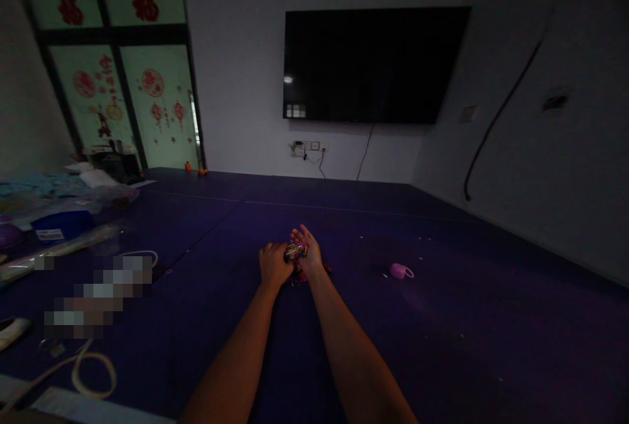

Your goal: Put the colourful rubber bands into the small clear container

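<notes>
My left hand [274, 265] is closed on the near end of a small shiny packet [295, 251], dark with gold and pink print. Close beside it, my right hand [311, 255] has its fingers stretched out, and the packet lies against its palm side. What kind of packet it is I cannot make out. Beneath both hands, a small heap of dark and pink shiny pieces [325, 271] rests on the purple floor mat [221, 319], mostly hidden by the hands.
To the right lies a pink lid with a loop [398, 271], among small white scraps. On the left are a blue container [63, 224], plastic wrapping [98, 237], a white cord [98, 371] and a blurred-out item. A television [376, 67] hangs on the far wall.
</notes>
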`<state>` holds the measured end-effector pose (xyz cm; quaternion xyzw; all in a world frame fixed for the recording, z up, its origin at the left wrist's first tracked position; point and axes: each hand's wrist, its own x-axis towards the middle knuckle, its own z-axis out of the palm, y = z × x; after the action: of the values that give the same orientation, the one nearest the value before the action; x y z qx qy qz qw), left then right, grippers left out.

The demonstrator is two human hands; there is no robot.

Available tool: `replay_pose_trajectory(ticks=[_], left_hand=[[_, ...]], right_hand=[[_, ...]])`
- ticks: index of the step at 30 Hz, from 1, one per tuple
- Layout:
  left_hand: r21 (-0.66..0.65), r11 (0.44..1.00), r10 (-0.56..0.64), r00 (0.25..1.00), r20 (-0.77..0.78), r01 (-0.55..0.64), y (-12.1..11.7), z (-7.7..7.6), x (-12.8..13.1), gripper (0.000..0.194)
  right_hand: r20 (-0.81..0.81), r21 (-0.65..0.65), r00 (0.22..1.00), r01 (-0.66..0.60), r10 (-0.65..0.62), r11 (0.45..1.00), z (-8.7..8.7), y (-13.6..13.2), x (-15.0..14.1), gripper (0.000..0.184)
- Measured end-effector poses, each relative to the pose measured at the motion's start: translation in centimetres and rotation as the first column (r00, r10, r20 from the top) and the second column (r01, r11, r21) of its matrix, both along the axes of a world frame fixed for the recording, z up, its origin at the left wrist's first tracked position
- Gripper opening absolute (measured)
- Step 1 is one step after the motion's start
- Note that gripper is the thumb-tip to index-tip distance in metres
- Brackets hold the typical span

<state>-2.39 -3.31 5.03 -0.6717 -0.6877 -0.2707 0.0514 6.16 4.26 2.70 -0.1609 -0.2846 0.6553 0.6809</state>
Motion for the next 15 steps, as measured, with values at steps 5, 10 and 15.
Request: replay_pose_trajectory(ticks=[5,10,15], left_hand=[[0.035,0.999,0.01,1.0,-0.008,-0.01,-0.01,-0.05,0.01,0.022],[0.045,0.998,0.032,0.999,0.034,-0.034,-0.07,0.04,0.07,0.024],[0.092,0.995,0.036,0.995,0.093,-0.044,0.29,-0.27,-0.11,0.028]], right_hand=[[0.032,-0.001,0.997,-0.074,0.074,0.997,0.3,-0.04,0.22,0.034],[0.068,0.019,0.994,-0.083,0.081,0.996,0.37,-0.34,0.51,0.048],[0.15,0.034,0.989,0.006,-0.011,0.999,0.27,-0.13,0.61,0.051]])
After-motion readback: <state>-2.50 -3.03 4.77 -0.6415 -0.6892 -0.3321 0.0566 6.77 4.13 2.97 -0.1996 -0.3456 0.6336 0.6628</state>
